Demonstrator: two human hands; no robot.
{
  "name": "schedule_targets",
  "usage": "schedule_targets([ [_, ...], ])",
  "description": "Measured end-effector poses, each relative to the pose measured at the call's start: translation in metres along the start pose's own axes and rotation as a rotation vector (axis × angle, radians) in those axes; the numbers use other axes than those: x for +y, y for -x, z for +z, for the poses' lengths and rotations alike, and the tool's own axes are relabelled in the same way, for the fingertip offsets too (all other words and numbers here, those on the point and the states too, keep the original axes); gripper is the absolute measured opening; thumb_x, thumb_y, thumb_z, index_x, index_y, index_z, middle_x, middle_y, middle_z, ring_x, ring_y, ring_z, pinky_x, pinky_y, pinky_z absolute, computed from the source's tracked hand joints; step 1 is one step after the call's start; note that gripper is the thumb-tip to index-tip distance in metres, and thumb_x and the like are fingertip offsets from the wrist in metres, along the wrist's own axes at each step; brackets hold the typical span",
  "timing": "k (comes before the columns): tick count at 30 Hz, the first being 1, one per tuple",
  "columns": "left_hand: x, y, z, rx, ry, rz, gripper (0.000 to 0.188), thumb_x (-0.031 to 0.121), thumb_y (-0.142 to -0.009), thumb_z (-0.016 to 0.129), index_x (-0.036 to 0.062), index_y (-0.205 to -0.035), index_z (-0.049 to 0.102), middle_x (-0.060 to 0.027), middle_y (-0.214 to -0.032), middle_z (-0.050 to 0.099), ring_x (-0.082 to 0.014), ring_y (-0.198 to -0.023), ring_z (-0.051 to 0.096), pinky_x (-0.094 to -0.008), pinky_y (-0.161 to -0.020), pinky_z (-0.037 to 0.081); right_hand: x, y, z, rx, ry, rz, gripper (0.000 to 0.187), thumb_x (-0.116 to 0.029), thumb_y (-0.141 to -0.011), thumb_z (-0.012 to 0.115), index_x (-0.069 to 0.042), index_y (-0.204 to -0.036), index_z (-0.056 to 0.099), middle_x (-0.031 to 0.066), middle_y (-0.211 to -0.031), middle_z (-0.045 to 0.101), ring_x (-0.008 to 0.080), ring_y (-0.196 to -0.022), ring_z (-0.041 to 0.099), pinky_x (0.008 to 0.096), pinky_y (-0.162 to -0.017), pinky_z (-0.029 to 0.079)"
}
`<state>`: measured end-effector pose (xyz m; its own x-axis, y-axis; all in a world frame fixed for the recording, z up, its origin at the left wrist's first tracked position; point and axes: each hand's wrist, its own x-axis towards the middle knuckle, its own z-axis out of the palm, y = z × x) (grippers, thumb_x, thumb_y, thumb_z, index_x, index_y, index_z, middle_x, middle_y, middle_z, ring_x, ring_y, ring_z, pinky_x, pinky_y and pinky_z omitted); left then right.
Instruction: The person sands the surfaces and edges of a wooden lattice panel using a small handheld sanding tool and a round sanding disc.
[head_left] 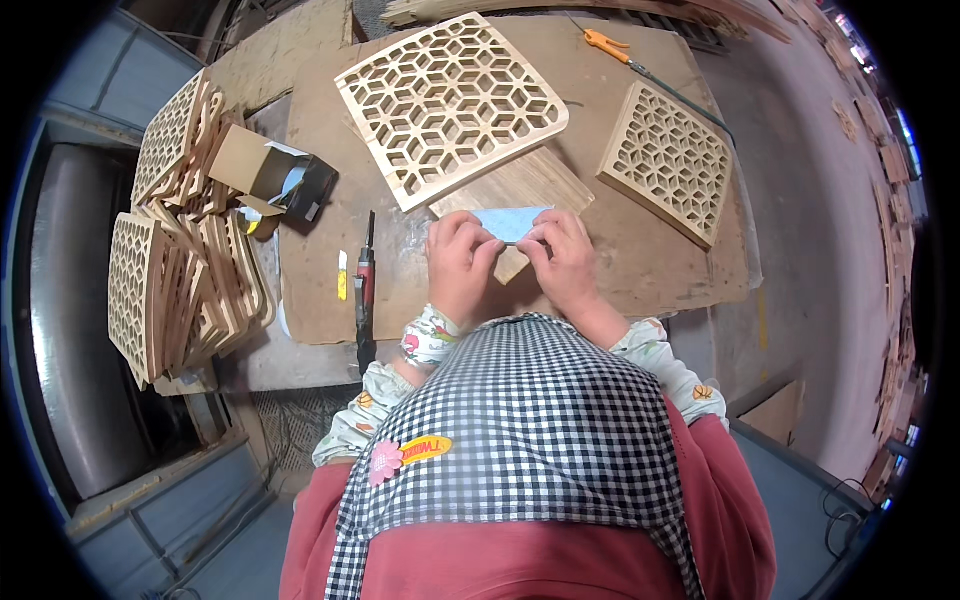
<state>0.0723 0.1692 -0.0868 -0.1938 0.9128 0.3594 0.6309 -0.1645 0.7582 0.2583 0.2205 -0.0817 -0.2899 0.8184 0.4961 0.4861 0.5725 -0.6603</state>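
Both hands pinch a folded piece of blue sandpaper [508,222], stretched level between them just in front of my apron. My left hand [462,258] grips its left end, and my right hand [563,262] has the right end between thumb and fingers. Beneath the paper lies a flat wooden board [540,178], partly covered by my hands and by a large wooden lattice panel [452,105]. That panel is cut with a hexagon and diamond pattern and rests at an angle beyond my hands.
A smaller lattice panel [668,165] lies right, below an orange air blow gun [606,42] with a hose. Left are a red-and-black power tool [367,285], a yellow-and-white utility knife [343,276], an opened cardboard box [270,172] holding blue discs, and stacked lattice panels [185,285].
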Motion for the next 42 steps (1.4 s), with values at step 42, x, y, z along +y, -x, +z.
schedule_targets([
  [42,0.002,0.001,-0.010,-0.053,-0.028,0.044,0.020,0.015,-0.084,0.081,0.0093,-0.101,0.075,-0.0128,-0.125,0.060,-0.0339,-0.119,0.055,-0.0462,-0.104,0.044,-0.016,-0.020,-0.018,-0.091,0.113,-0.260,0.016,-0.001,-0.078,0.072,-0.007,-0.092,0.072,0.0078,-0.100,0.071,0.0300,-0.087,0.070,0.0396,-0.074,0.058],
])
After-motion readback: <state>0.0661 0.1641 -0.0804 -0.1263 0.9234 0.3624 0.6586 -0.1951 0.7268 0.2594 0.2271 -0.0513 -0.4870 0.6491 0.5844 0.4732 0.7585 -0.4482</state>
